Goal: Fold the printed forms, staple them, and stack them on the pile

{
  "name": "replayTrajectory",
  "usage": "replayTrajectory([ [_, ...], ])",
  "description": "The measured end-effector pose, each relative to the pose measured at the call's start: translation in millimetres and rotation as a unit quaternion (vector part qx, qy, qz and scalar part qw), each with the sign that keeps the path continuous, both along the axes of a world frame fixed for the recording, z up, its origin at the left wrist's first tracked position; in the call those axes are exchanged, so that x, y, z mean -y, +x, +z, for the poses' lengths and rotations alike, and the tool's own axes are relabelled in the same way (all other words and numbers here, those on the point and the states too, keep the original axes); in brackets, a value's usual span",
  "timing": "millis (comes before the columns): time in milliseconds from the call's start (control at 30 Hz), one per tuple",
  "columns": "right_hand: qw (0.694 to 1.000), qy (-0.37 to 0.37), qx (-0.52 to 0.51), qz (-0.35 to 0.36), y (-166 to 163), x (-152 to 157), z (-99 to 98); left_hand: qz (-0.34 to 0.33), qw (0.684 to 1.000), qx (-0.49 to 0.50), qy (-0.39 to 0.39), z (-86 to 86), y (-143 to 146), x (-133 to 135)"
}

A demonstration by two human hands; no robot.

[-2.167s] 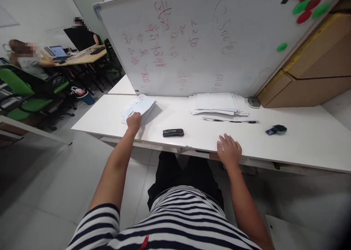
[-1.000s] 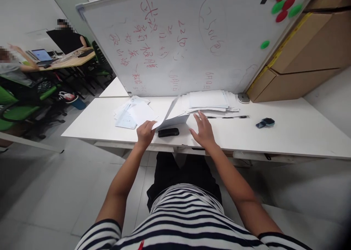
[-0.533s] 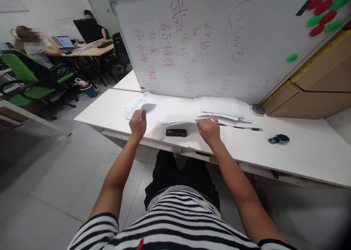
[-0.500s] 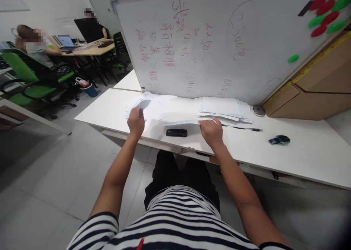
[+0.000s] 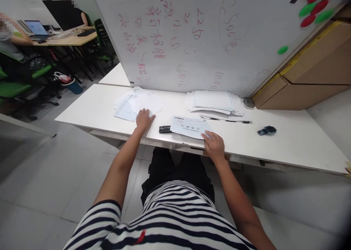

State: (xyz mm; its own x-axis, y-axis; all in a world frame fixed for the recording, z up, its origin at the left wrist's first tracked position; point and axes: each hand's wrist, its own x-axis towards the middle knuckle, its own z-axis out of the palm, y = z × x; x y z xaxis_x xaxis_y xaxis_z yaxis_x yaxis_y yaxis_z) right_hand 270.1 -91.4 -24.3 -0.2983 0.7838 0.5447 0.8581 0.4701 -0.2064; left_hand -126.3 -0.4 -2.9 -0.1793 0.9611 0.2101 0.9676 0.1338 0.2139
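A long white tabletop (image 5: 287, 147) runs across the middle of the frame, backed by a tilted whiteboard with red handwriting (image 5: 192, 34) and coloured round magnets in the upper right. Cardboard boxes (image 5: 309, 78) stand at the right, and people sit at a wooden desk in the upper left.

Your left hand (image 5: 144, 119) lies flat, fingers spread, on the near edge of a loose pile of white printed sheets (image 5: 134, 105) left of centre. Your right hand (image 5: 214, 144) rests at the tabletop's front edge, its grip pressed on the near right corner of a single white sheet with a printed heading (image 5: 189, 126); whether the thumb is under the paper, you cannot tell. That sheet lies flat at centre and overlaps the right end of a black stapler (image 5: 164, 129).

Behind it, a larger stack of white papers (image 5: 214, 102) sits against the whiteboard, with a black pen (image 5: 227, 120) just in front. A small dark blue object (image 5: 266, 130) lies well apart to the right.
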Motion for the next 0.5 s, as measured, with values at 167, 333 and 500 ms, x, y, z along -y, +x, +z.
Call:
replayTrajectory([
  [167,0.998,-0.030,-0.049,0.019,-2,0,-14.4,0.011,1.000,-0.022,0.000,9.8,-11,-2],
  [333,0.998,-0.011,-0.061,0.019,-2,0,-13.5,0.044,0.998,-0.039,-0.022,22.4,-48,3],
  [500,0.999,-0.003,-0.032,0.043,-2,0,-13.8,0.016,0.999,0.016,-0.039,26.7,-96,1],
])
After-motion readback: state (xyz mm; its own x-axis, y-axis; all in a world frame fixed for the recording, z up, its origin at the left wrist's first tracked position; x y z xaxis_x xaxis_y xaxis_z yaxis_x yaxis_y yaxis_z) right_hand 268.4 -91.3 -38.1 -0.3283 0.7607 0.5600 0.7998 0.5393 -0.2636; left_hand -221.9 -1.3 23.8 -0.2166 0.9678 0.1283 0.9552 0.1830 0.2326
